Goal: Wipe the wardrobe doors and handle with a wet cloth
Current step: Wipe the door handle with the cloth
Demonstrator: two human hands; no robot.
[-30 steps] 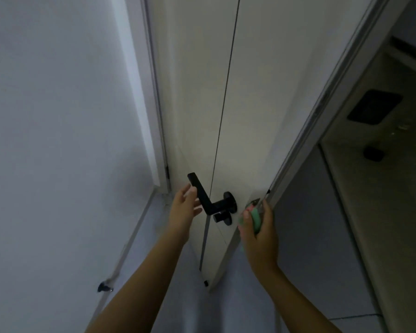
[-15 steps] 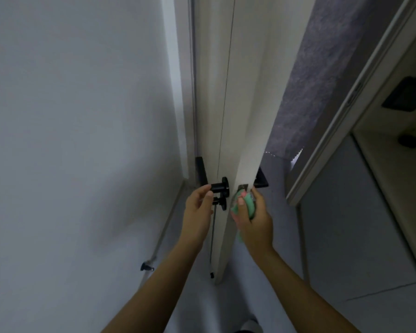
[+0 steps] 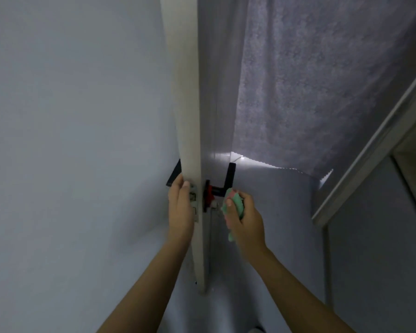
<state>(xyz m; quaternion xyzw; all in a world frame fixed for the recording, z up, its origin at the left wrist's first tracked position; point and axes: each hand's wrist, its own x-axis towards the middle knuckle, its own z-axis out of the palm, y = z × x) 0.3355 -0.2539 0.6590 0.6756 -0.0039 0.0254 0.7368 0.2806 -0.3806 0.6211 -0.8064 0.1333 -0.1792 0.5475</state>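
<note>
Fingers (image 3: pixel 235 200) of the right hand (image 3: pixel 244 217) grip the bunched cloth (image 3: pixel 232 205) at the inner handle (image 3: pixel 222 186); left hand (image 3: pixel 180 207) rests straight-fingered on the door (image 3: pixel 190 116) edge. Wrap the lever fully — stroke base to tip — and brace the door.

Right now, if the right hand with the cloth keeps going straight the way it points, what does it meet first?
Most likely the black lever handle: the right hand holds the green cloth just below and right of it, on the door's right side. Depth is unclear, so the cloth may already touch it.
</note>
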